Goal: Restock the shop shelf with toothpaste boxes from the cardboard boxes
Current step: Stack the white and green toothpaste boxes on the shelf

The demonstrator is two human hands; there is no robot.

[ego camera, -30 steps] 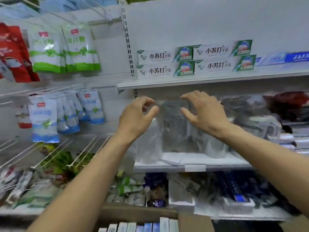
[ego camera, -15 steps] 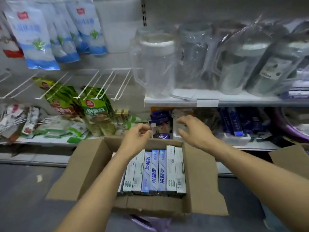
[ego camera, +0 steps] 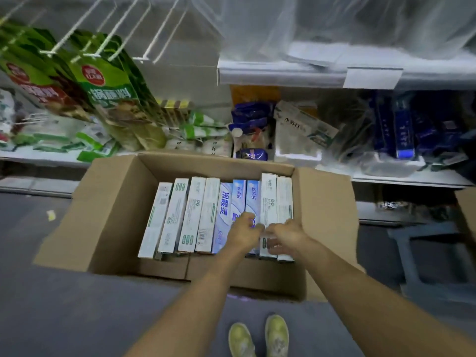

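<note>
A dark grey floor (ego camera: 77,318) is seen across the lower part of the view, and white metal shop shelving (ego camera: 283,76) across the upper part. An open brown cardboard box (ego camera: 108,215) is set on the floor just in front of the lowest shelf, with its flaps spread outward. The corner of a second brown cardboard box (ego camera: 467,210) is seen at the right edge.

Inside the open box, a row of long toothpaste boxes (ego camera: 192,215) is packed side by side on edge. White ones with green print are placed at the left. Pale blue-and-white ones (ego camera: 226,204) are placed in the middle. A white toothpaste box (ego camera: 268,199) standing higher than its neighbours is found near the right end.

Green foil packets (ego camera: 110,99) are hung on white wire hooks (ego camera: 159,34) at the upper left. Dark blue cartons (ego camera: 404,130) are stacked on the lower right shelf, and goods wrapped in clear plastic (ego camera: 257,27) are kept on the shelf above.

Both bare arms are stretched down into the box. The left hand (ego camera: 243,233) is laid on the blue-and-white boxes with its fingers curled. Whether anything is gripped there cannot be told through the blur. The right hand (ego camera: 284,234) is placed just beside it, thumb and bent fingers clamped on the near end of the white toothpaste box.

A pair of yellow-green shoes (ego camera: 277,333) is seen at the bottom edge.
</note>
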